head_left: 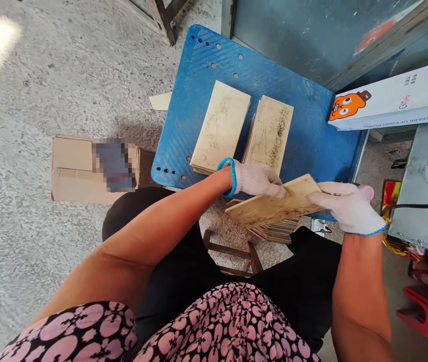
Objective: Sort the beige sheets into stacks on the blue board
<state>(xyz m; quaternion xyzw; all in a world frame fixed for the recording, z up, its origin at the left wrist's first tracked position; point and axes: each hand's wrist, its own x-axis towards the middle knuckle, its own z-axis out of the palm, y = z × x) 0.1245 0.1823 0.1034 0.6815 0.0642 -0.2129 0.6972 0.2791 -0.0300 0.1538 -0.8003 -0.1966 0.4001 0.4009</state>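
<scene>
Both hands wear white knit gloves with blue cuffs. My left hand [256,179] grips the left end of a thin pale wooden board [274,206], fingers closed over its edge. My right hand [349,206] is closed on the board's right end. The board is held tilted just above a stack of similar boards [278,232] resting on a small wooden stool [236,254] between my knees. Two more stacks of pale boards [221,125] [269,133] lie side by side on a blue plastic pallet [312,136] ahead of me.
A cardboard box [74,168] lies on the concrete floor to the left. A white carton with an orange cartoon figure [395,98] rests at the right, above a grey metal machine edge [425,201]. A red object [421,314] sits at lower right.
</scene>
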